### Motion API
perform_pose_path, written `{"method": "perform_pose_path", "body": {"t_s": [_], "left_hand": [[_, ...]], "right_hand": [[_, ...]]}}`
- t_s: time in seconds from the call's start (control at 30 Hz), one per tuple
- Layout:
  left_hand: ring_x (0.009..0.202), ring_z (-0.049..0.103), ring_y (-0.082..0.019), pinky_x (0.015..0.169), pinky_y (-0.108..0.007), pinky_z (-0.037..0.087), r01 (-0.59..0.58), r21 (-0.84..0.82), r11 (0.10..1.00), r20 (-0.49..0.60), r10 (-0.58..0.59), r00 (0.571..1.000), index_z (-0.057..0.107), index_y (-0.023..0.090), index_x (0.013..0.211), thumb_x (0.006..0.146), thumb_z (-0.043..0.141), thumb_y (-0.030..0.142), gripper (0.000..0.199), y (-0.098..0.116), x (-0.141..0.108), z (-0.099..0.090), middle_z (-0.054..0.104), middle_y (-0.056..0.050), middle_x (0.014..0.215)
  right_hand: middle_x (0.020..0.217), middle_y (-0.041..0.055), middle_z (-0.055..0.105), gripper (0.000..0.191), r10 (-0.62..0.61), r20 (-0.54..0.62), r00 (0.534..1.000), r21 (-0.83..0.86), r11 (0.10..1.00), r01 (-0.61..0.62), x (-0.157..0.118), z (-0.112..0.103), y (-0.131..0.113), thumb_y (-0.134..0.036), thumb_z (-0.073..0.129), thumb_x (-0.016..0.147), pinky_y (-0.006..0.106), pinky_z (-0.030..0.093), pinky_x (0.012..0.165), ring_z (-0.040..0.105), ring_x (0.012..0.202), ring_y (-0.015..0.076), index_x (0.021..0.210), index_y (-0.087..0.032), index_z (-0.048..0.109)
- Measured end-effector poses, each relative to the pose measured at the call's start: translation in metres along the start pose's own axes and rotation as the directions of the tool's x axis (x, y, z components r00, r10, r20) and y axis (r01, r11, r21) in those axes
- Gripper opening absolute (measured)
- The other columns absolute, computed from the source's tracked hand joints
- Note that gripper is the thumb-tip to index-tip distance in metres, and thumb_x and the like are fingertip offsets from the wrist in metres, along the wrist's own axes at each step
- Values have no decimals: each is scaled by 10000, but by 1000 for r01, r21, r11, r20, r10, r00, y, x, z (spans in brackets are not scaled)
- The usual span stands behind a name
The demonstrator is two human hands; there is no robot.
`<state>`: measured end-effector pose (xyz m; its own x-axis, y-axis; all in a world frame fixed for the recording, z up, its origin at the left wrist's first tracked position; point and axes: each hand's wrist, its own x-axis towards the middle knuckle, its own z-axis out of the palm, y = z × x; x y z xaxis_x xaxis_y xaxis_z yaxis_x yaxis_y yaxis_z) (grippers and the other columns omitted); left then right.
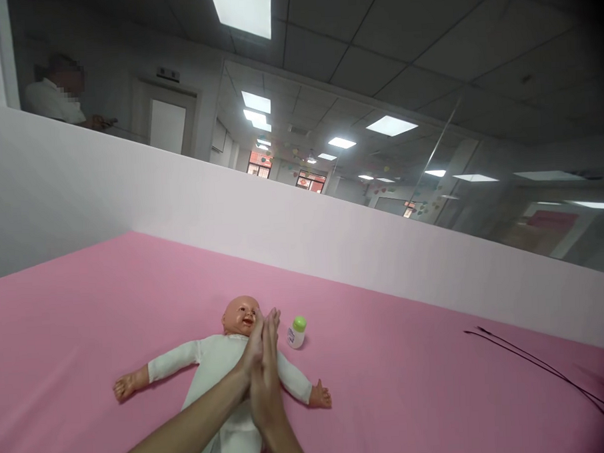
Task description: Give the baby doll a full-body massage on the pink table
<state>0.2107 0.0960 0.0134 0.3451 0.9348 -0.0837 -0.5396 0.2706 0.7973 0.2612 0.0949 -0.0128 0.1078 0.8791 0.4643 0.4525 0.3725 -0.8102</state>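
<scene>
A baby doll [215,364] with a soft white body lies on its back on the pink cover, arms spread to either side. My left hand [253,349] and my right hand [269,368] are pressed palm to palm above the doll's chest. Both have straight fingers pointing away from me, and no object shows between them. They hide part of the doll's chest and one side of its face. Just right of my fingertips, a small white bottle [295,336] with a green cap stands upright near the doll's shoulder.
The pink cover [399,382] spreads over the table up to a low white wall [282,221] with glass above. Thin dark cords [538,364] lie at the right. Behind the glass at the upper left is a person [56,97] with a hand raised in front.
</scene>
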Motion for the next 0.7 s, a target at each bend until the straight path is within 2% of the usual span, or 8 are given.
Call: {"method": "perform_pose_path", "body": {"t_s": [0.07, 0.13, 0.17, 0.3, 0.4, 0.5, 0.6, 0.7], "left_hand": [[1398, 570, -166, 1118, -301, 483, -132, 106, 986, 22, 131, 991, 759, 224, 1236, 1068, 234, 566, 649, -1, -3, 2, 728, -141, 1302], [1271, 670, -183, 971, -274, 575, -170, 162, 972, 74, 160, 984, 795, 198, 1053, 1056, 184, 611, 737, 5, -5, 2, 765, -174, 1192], [1260, 678, -202, 1023, -292, 548, -142, 142, 980, 111, 127, 986, 791, 143, 1111, 1052, 190, 639, 782, 12, -5, 0, 764, -180, 1195], [1362, 602, -321, 1194, -464, 440, -40, -1, 999, 223, 39, 974, 742, 157, 1258, 1020, 406, 695, 677, 52, 8, -23, 690, -168, 1373], [1280, 643, -339, 1194, -464, 433, -307, 197, 931, 93, 294, 951, 770, 163, 1169, 932, 687, 534, 447, 77, 36, -50, 714, -150, 1330], [1221, 660, -310, 1143, -434, 468, -472, 488, 734, -44, 561, 827, 770, 176, 1103, 918, 678, 415, 316, 83, 70, -80, 750, -131, 1237], [1213, 660, -294, 1104, -418, 487, -395, 642, 657, -155, 615, 773, 751, 194, 1152, 948, 605, 457, 365, 72, 96, -107, 746, -116, 1261], [1185, 678, -310, 1057, -428, 510, -269, 734, 623, -160, 544, 824, 755, 222, 1167, 973, 532, 563, 452, 55, 109, -124, 761, -99, 1242]], "right_hand": [[1732, 82, 290, 754, -3, -16, 1000, 26, 1000, 3, 0, 4, -6, -683, 338, 1034, 567, 175, 1305, 139, 1634, 281, 1654, -255, 315], [1718, 87, 325, 726, 18, -77, 997, 40, 999, -15, 9, 2, -8, -665, 310, 1049, 540, 182, 1312, 178, 1627, 266, 1639, -244, 352], [1709, 93, 346, 717, 39, -106, 994, 50, 998, -33, 15, -1, -7, -656, 286, 1056, 525, 202, 1310, 207, 1620, 257, 1632, -236, 366], [1663, 160, 415, 785, 174, -113, 978, 82, 983, -165, 38, -12, 13, -691, 341, 1026, 460, 367, 1242, 395, 1543, 273, 1611, -169, 382], [1646, 187, 432, 803, 257, -92, 962, 73, 965, -251, 50, -15, 35, -692, 444, 983, 420, 467, 1159, 535, 1437, 290, 1579, -155, 410], [1637, 198, 440, 752, 299, -88, 950, 106, 951, -289, 67, -11, 56, -654, 479, 968, 403, 521, 1093, 590, 1378, 289, 1526, -150, 464], [1594, 200, 500, 735, 354, -66, 933, 251, 911, -328, 89, -1, 74, -654, 527, 938, 399, 580, 1001, 618, 1348, 299, 1486, -165, 520], [1535, 158, 582, 702, 374, -58, 926, 422, 849, -317, 105, 17, 87, -655, 686, 847, 406, 556, 1053, 610, 1360, 311, 1386, -208, 637]]}}
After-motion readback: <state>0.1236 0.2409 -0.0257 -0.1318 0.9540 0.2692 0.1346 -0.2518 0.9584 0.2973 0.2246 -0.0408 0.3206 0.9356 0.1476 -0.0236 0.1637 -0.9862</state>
